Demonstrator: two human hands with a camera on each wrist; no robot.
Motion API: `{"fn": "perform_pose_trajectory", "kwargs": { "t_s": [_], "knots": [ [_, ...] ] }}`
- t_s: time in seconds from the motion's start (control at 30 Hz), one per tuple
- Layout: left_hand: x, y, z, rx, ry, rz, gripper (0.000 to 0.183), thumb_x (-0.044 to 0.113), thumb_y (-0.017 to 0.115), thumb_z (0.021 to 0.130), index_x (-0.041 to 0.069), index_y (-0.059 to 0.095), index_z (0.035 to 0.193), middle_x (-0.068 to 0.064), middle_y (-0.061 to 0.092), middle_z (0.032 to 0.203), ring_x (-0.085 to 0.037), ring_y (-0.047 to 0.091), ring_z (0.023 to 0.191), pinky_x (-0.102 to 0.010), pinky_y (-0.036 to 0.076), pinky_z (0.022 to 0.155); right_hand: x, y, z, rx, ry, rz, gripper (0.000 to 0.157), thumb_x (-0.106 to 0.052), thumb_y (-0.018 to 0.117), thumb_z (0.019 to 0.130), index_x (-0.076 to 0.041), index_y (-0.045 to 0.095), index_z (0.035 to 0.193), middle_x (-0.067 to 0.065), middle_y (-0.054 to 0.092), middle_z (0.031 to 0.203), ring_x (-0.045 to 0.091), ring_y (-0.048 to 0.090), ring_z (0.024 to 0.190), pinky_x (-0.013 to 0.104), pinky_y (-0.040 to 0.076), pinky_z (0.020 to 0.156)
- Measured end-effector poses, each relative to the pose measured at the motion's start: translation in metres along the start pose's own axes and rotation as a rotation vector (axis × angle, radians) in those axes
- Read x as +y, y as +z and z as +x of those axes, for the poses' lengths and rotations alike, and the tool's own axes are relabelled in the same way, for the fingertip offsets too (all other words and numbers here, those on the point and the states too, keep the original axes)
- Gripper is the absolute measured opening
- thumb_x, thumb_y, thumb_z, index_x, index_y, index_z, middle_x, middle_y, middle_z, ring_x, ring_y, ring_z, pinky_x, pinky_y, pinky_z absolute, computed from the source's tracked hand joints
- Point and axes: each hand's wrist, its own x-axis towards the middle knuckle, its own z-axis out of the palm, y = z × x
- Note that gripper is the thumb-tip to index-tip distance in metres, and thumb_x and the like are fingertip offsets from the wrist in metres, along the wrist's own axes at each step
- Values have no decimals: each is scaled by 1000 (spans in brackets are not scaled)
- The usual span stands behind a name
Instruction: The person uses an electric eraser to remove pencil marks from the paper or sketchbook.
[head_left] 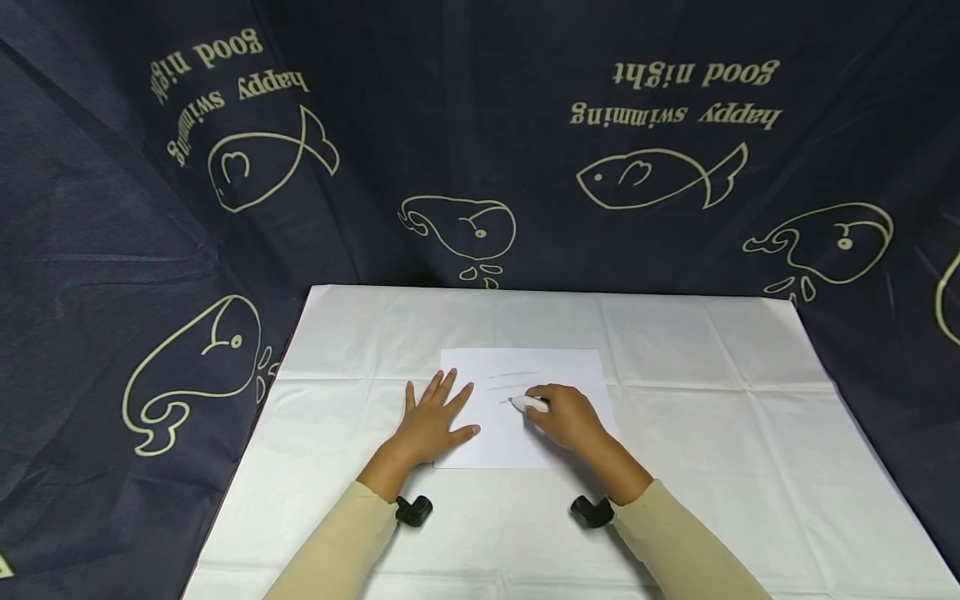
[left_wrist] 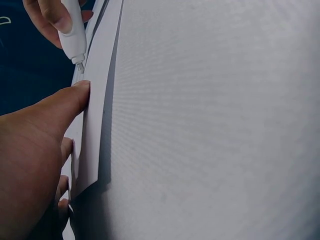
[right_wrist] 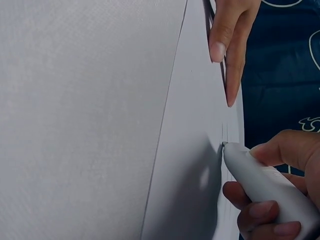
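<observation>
A sheet of white paper [head_left: 525, 450] lies on the white-covered table, with several faint grey lines [head_left: 513, 381] across its upper middle. My left hand [head_left: 429, 425] rests flat on the paper's left side, fingers spread. In my right hand [head_left: 567, 415] I grip a thick white pen-shaped tool [right_wrist: 267, 182] with a narrow tip. That tip meets the paper at a short grey stroke below the longer lines. The left wrist view shows the white tool [left_wrist: 75, 42] just beyond my left thumb [left_wrist: 75, 97]. My right fingers hide part of the tool's body.
A creased white cloth [head_left: 712, 467] covers the table around the paper. Behind and to the sides hangs a dark blue curtain [head_left: 547, 242] printed with fish, whales and lettering. A small black device sits at each wrist.
</observation>
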Motion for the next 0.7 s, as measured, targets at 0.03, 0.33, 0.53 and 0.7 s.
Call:
{"fn": "perform_pose_trajectory", "kwargs": {
  "t_s": [0.03,0.33,0.53,0.7],
  "knots": [
    [0,0,0,-5,-3,3,76,61,52,98,26,29,161,-8,8,172,-33,3,160,-75,-4,118,0,0,0,-2,-4,5,26,-22,74,90,-11,78,113,12,76,115,29,71,102,49,55,90],
    [1,-1,-1,11,4,-1,75,60,54,98,25,31,160,-9,10,172,-34,5,160,-75,-2,118,-1,0,1,1,1,2,26,-23,74,90,-12,78,113,11,75,118,33,69,116,50,54,96],
    [0,-1,0,18,7,-4,73,59,54,98,25,33,160,-10,12,172,-35,6,160,-76,-1,118,-2,0,0,-8,-9,8,26,-22,74,89,-11,78,113,11,75,118,32,70,112,49,55,93],
    [0,0,0,21,8,-7,74,59,54,98,25,33,160,-10,11,172,-35,6,160,-76,-2,118,-4,0,0,3,-9,1,26,-23,74,89,-11,78,112,11,75,118,33,70,113,50,55,94]
  ]
}}
